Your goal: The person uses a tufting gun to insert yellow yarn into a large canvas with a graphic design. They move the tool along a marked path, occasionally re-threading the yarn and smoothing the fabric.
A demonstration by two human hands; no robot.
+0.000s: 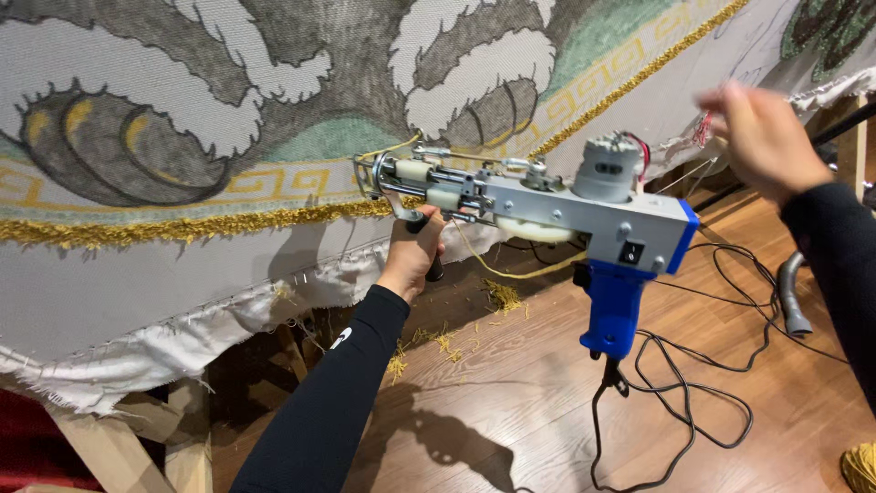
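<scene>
- Our left hand (412, 251) is clamped around the black front handle of the tufting gun (547, 205), holding it up with its needle end against the cloth.
- The tufting gun is grey metal with a blue pistol grip (613, 306) hanging free below; no hand is on that grip.
- Our right hand (762, 137) is raised at the upper right, blurred, well apart from the gun; we cannot tell whether its fingers are together or apart, though it seems to be at a thin strand near the cloth's edge.
- The stretched cloth (182, 265) carries a tufted pattern in grey, white, green and a gold band (164, 228), with a frayed white hem below.
- A yellow yarn (520, 272) loops under the gun.
- A black cord (693, 402) trails from the grip across the wooden floor (511, 402), where yellow yarn scraps (502, 297) lie.
</scene>
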